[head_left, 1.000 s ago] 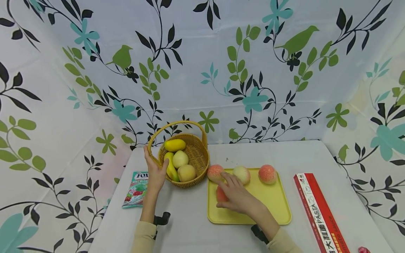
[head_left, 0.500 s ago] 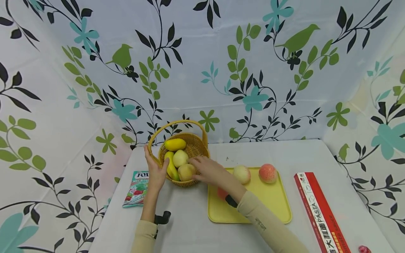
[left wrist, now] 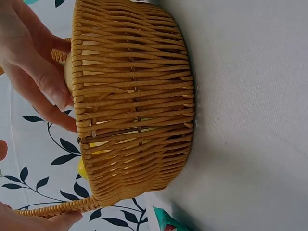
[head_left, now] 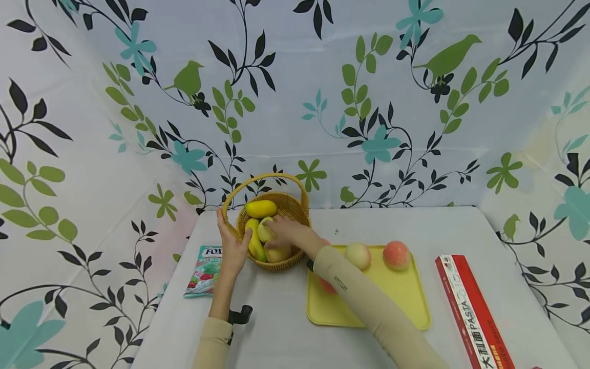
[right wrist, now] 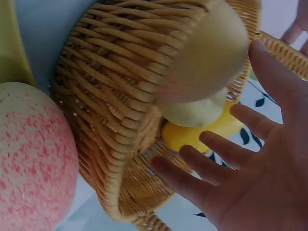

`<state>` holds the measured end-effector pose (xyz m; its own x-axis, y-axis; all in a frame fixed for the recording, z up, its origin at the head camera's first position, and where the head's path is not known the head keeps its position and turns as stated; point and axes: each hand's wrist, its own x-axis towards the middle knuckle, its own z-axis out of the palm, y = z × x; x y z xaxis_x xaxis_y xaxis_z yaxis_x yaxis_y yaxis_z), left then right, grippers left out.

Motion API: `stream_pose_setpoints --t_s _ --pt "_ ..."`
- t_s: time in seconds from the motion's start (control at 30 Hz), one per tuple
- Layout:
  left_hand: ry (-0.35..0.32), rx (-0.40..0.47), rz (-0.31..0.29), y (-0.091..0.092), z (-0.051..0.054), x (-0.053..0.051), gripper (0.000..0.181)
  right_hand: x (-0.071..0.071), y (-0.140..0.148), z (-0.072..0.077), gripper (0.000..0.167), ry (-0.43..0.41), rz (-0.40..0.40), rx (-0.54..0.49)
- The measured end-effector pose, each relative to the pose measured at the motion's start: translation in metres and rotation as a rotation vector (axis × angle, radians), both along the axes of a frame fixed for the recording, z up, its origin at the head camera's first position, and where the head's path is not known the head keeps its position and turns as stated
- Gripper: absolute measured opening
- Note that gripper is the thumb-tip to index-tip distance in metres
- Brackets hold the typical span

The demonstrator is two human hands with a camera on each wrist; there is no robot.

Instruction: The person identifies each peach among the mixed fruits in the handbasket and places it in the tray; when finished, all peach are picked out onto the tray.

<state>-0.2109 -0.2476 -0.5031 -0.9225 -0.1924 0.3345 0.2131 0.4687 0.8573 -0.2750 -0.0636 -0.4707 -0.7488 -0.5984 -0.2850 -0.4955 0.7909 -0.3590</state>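
On the left side of the wicker basket point(head_left: 299, 206), my left hand point(head_left: 234, 247) grips the base of its arched handle. Inside the basket are a yellow oblong fruit point(head_left: 261, 208), a banana point(head_left: 254, 240), a pale green round fruit point(head_left: 265, 231) and a pale round fruit with a pink blush point(right wrist: 207, 53). My right hand point(head_left: 290, 231) reaches over the basket's rim from the right, above the two round fruits. In the right wrist view its fingers are spread and extended; the thumb tip lies against the blushed fruit. The hand partly hides both fruits in the head view.
A yellow tray point(head_left: 382, 312) to the right bears a pale peach point(head_left: 358, 256) and a red peach point(head_left: 396, 255); two others are mostly behind my right sleeve. A mint candy bag point(head_left: 203, 271) lies left, a red pasta box point(head_left: 475, 312) far right.
My right hand has gone from the peaches on the tray leftward to the basket, then farther in over the fruits. The left hand stays on the handle. The head view has shifted slightly.
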Motion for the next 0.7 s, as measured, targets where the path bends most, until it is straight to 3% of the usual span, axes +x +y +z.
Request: stream_pose_setpoints --t_s 0.2,0.23,0.43,0.57,0.7 --pt "-0.008 0.014 -0.002 -0.002 0.001 -0.002 0.097 0.0 -0.002 -0.003 0.079 -0.061 -0.014 -0.008" --pt "0.001 0.007 0.003 -0.004 -0.003 -0.004 0.097 0.001 -0.002 -0.003 0.081 -0.071 -0.018 -0.01" --pt "0.023 -0.004 0.008 -0.003 -0.005 -0.002 0.096 0.013 -0.003 -0.006 0.096 -0.174 -0.056 -0.01" --pt "0.02 0.0 0.005 -0.003 -0.005 -0.002 0.096 0.016 -0.003 -0.008 0.096 -0.164 -0.047 -0.002" --pt "0.019 0.0 0.0 -0.003 -0.004 -0.003 0.099 0.017 -0.001 -0.007 0.083 -0.138 -0.008 -0.018"
